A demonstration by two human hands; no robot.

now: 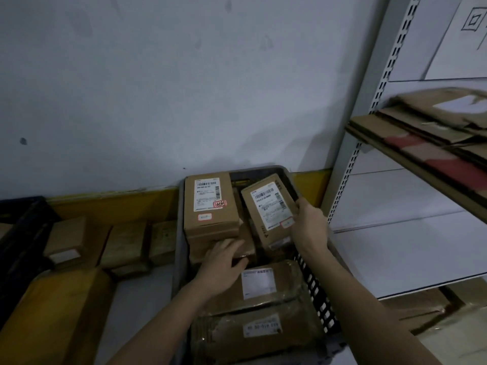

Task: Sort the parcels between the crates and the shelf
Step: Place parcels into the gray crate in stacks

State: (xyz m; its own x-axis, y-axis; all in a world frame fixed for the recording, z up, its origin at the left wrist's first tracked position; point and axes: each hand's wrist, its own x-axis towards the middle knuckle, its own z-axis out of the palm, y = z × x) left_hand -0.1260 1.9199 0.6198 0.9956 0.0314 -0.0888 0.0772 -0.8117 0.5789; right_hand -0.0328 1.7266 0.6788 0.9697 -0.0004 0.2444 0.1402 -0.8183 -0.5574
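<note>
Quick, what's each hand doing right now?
Left hand: open, fingers resting flat on a low cardboard parcel in the grey crate.
Right hand: gripping the tilted labelled parcel by its right edge.

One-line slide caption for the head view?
Right hand grips a tilted labelled parcel in the grey crate; left hand rests on parcels beside it.

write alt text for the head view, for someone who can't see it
A person's right hand grips a tilted labelled parcel in a grey crate of cardboard parcels, while the left hand rests on a lower box. A white shelf stands to the right.
</note>
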